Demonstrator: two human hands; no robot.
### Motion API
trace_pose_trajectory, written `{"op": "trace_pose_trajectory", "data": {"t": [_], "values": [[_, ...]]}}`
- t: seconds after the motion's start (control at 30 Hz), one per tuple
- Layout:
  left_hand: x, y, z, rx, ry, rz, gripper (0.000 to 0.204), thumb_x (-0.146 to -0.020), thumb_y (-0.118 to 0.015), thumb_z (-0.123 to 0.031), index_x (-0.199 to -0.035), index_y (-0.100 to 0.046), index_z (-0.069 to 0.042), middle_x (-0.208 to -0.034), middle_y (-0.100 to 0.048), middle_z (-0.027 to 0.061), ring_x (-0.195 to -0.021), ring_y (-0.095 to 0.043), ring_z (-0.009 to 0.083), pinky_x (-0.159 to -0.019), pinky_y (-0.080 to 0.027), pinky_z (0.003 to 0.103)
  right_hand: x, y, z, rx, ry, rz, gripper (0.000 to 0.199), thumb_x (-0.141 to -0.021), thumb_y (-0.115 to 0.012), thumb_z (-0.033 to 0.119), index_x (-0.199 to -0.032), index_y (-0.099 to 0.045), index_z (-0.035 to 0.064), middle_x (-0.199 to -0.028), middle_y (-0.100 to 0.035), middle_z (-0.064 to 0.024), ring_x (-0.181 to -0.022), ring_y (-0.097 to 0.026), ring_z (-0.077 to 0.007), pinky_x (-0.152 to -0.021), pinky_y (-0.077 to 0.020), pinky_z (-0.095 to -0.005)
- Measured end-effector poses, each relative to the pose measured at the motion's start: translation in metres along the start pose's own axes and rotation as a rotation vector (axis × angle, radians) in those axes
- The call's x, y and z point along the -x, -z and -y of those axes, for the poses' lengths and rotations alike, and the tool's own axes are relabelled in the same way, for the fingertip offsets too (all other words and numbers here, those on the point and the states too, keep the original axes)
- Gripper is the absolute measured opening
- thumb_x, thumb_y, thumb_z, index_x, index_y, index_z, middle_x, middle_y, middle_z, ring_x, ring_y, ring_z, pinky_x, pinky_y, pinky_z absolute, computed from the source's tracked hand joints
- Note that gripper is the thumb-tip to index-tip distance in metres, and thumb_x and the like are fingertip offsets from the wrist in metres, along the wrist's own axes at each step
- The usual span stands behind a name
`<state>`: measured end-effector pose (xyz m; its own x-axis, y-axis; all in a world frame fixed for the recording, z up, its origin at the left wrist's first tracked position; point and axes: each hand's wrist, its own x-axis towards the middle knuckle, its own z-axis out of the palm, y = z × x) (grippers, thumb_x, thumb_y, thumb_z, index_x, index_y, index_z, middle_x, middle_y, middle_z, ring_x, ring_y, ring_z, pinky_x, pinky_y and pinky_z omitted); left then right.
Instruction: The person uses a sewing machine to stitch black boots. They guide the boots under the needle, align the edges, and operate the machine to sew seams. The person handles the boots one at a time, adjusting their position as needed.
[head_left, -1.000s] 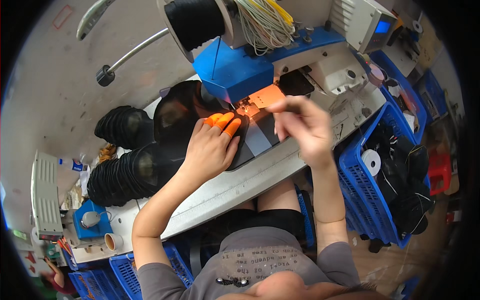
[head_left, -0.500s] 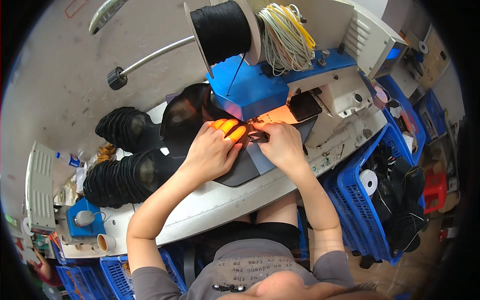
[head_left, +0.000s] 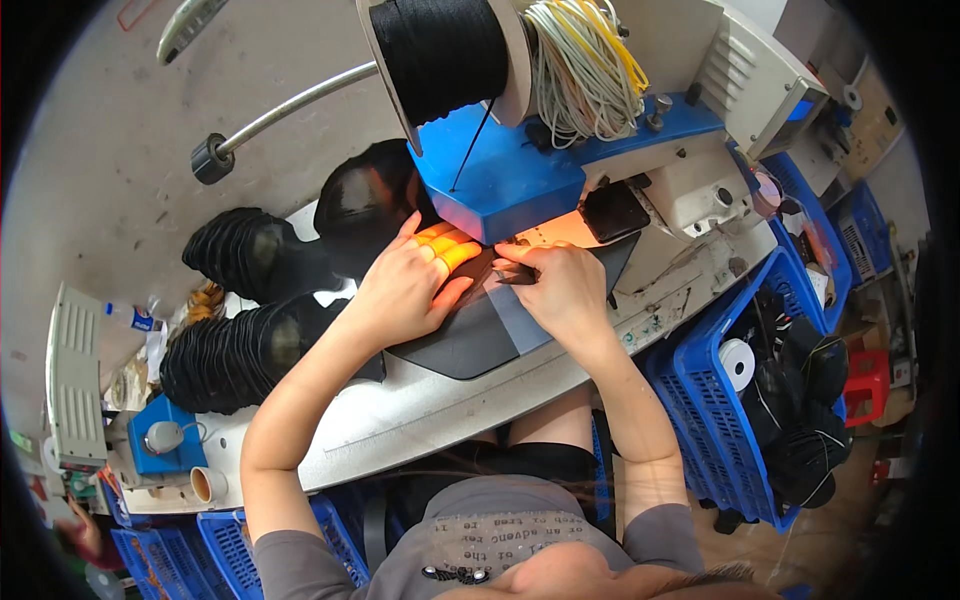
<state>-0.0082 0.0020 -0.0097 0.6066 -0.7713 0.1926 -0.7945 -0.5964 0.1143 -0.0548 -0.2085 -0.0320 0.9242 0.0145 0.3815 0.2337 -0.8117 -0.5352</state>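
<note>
A machine with a blue head cover (head_left: 500,180) stands in front of me, its work spot lit orange. My left hand (head_left: 412,285) lies on the black shaped piece (head_left: 375,205) just left of the head, fingers extended, thumb apart, several fingertips in yellow covers. Close under the head, my right hand (head_left: 560,290) has its fingers curled round a small dark object (head_left: 515,273), too covered to name. Both hands rest over the dark plate (head_left: 460,345) on the white table. The lit spot itself is mostly hidden by my fingers and the cover.
Two rows of stacked black pieces (head_left: 235,355) lie on the left. A spool of black thread (head_left: 440,60) hangs above the machine, beside a bundle of pale cords (head_left: 585,75). A dark phone-like slab (head_left: 614,212) lies right of the head. Blue crates (head_left: 705,400) stand at the right.
My left hand has slid a little left, its thumb now farther from the right hand. The black piece has shifted with it, baring more of the dark plate. My right hand stays nearly in place.
</note>
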Motion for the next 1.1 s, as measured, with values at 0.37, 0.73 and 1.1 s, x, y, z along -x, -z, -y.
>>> {"op": "trace_pose_trajectory", "data": {"t": [0.37, 0.73, 1.1], "values": [[-0.008, -0.002, 0.018, 0.121, -0.149, -0.111, 0.035, -0.084, -0.067, -0.020, -0.116, -0.067, -0.003, -0.108, -0.067, 0.0153, -0.113, -0.058, 0.0319, -0.118, -0.022, 0.053, 0.001, -0.002, -0.003, 0.001, 0.021, -0.023, 0.025, -0.079, -0.073, 0.019, -0.103, -0.076, 0.0117, -0.081, -0.072, -0.0092, -0.074, -0.067, -0.0247, -0.067, -0.0517, -0.0347], [-0.010, 0.005, 0.021, 0.013, -0.126, -0.071, 0.031, -0.091, -0.063, -0.027, -0.117, -0.069, -0.011, -0.107, -0.068, 0.0124, -0.114, -0.058, 0.0300, -0.117, -0.025, 0.051, 0.010, 0.016, -0.025, -0.035, 0.139, -0.143, 0.012, -0.081, -0.071, 0.014, -0.090, -0.074, 0.0062, -0.068, -0.065, -0.0105, -0.063, -0.061, -0.0278, -0.061, -0.0476, -0.0375], [-0.008, 0.006, 0.015, -0.106, -0.125, -0.093, 0.027, -0.090, -0.064, -0.026, -0.111, -0.072, -0.010, -0.098, -0.068, 0.0126, -0.104, -0.062, 0.0278, -0.116, -0.027, 0.052, 0.012, 0.011, -0.029, -0.101, 0.208, -0.224, 0.012, -0.072, -0.071, 0.009, -0.083, -0.072, 0.0057, -0.067, -0.065, -0.0089, -0.064, -0.060, -0.0287, -0.061, -0.0462, -0.0391]]}}
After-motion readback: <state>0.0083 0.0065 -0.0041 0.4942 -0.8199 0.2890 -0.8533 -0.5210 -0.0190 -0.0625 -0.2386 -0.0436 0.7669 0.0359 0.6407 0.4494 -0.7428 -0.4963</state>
